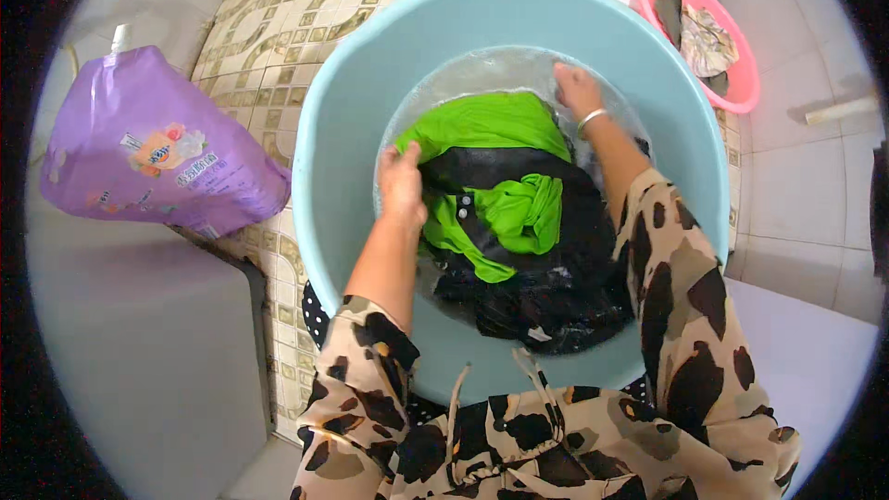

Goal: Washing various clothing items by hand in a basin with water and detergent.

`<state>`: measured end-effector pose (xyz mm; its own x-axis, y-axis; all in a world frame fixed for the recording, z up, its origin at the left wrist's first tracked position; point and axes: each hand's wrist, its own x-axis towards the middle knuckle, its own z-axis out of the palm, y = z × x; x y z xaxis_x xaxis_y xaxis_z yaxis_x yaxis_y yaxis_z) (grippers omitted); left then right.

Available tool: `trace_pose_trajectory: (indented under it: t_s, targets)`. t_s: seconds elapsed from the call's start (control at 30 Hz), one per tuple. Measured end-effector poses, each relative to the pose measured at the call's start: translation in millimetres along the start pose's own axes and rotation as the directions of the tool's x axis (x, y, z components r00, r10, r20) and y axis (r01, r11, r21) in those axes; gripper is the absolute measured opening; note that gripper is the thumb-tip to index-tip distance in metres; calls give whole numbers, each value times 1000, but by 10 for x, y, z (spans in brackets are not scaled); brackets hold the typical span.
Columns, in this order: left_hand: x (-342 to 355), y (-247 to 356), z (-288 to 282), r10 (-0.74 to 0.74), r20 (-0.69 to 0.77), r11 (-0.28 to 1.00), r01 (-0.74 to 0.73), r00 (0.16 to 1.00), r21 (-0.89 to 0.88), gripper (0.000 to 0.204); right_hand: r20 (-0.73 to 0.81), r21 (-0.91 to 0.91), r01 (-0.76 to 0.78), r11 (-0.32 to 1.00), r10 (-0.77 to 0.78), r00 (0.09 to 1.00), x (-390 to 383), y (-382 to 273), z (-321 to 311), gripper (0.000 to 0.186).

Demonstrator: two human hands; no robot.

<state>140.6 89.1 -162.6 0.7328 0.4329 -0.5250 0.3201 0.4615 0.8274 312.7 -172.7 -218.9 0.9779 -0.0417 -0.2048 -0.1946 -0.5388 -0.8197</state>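
Green-black garment [491, 120] soaked, seemingly unwrung, in blue basin [347, 102], centre; left hand [402, 185] half-curled against it, right hand [576, 91] loosely fisted, grips unclear.

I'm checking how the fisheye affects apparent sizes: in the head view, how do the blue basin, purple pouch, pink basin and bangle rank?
1. Blue basin
2. Purple pouch
3. Pink basin
4. Bangle

The gaps look clear, though this is apparent size only.

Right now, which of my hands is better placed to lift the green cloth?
Probably your left hand: it appears to touch the left edge of the green cloth. Your right hand is past its far right corner, above the water.
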Motion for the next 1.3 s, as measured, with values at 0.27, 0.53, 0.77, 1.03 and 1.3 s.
trace_pose_trajectory:
  t_s: [0.27,0.53,0.77,1.03,1.3]
  targets:
    - [-8,-238,-117,-166,-100,983,173,981,61,45,575,-210,652,729,-447,685,-823,-453,621,34]
    - [-174,-2,62,-193,212,963,227,958,-147,84,178,-45,227,973,-216,960,-886,-540,777,51]
    - [-230,167,5,-222,505,779,463,834,-423,52,217,106,665,740,-670,710,-2242,-1456,894,17]
    - [-302,16,271,-259,185,939,292,948,-182,39,247,-284,563,776,-508,825,-1448,-1357,848,27]
    - [-236,405,45,-116,88,987,105,989,121,30,-53,-263,185,947,-205,977,-275,-316,258,42]
